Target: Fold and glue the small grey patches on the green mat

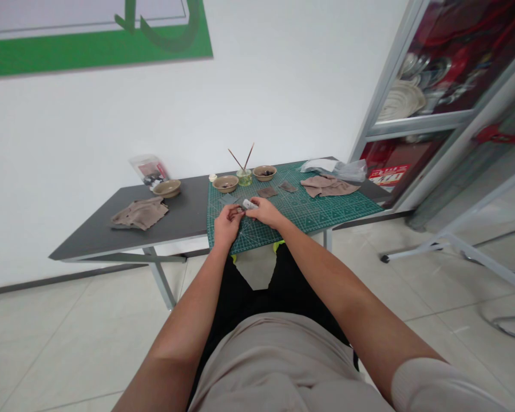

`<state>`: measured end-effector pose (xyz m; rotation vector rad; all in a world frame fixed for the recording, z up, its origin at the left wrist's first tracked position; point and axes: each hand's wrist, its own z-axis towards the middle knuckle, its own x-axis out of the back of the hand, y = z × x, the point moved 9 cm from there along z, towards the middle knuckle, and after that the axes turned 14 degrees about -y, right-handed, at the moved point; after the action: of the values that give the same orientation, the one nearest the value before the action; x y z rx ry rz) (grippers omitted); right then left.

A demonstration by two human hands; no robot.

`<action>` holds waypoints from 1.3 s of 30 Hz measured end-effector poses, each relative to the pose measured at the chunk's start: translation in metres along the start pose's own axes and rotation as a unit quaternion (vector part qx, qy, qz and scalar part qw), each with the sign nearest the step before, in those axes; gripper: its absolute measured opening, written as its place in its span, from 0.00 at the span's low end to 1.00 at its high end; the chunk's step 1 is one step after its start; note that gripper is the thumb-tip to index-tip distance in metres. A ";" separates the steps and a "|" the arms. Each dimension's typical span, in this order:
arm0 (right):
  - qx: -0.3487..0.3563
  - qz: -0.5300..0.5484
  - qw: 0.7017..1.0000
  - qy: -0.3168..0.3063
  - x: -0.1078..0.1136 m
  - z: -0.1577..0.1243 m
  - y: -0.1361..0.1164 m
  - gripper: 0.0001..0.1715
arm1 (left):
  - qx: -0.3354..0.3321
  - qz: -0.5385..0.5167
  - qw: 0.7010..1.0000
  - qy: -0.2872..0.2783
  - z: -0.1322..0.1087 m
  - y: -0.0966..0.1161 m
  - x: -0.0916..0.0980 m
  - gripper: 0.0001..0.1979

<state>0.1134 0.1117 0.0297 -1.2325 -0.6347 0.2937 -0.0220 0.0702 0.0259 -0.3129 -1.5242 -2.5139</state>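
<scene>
Both my hands meet over the near left part of a green cutting mat [326, 209]. My right hand [264, 212] is closed round a small white tube [249, 204]. My left hand [226, 224] is pinched at the tube's end, on something too small to make out. A grey piece of material [228, 200] lies on the mat just beyond my fingers. Two small brown patches [267, 192] lie further back on the mat.
The mat lies on a dark grey table [184, 214] against a white wall. Three tan bowls [225, 183], a glass jar with sticks [244, 175], brown cloth pieces [140, 213], plastic bags [339, 168] sit on it. A glass cabinet [433, 97] stands right.
</scene>
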 end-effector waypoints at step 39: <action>0.082 -0.256 0.959 0.086 -0.016 -0.017 -0.021 0.22 | 0.037 0.062 0.994 0.085 -0.005 0.005 0.014 0.06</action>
<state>0.1077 0.0829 0.0416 -0.8844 -0.7363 -0.1898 -0.0347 0.0629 0.0316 -0.1717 -1.4795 -2.3179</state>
